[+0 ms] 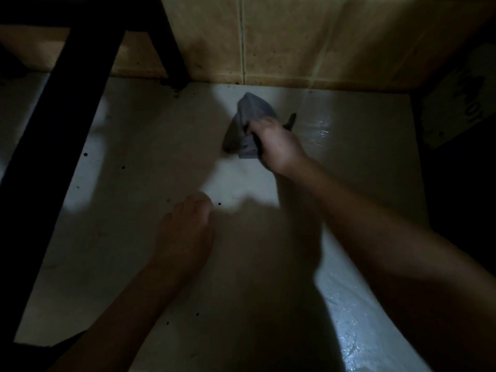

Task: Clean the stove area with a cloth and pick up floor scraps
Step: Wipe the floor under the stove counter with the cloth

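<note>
Just one view, worn on the head. Looking steeply down and forward, wide-angle, in dim light. Sitting low and close over the pale floor (150, 162), beside a dark frame (53, 135) on the left. Facing a tiled wall (295, 38) along the top. Catching the left hand (185, 232) near centre and the right hand (279, 146), gripping a cloth (252, 108), farther out near the wall.

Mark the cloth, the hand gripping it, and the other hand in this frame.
cloth (255, 108): head view, on its upper grey fold beyond the fingers.
right hand (279, 146): head view, on the back of the hand.
left hand (185, 229): head view, on the back of the hand.
</note>
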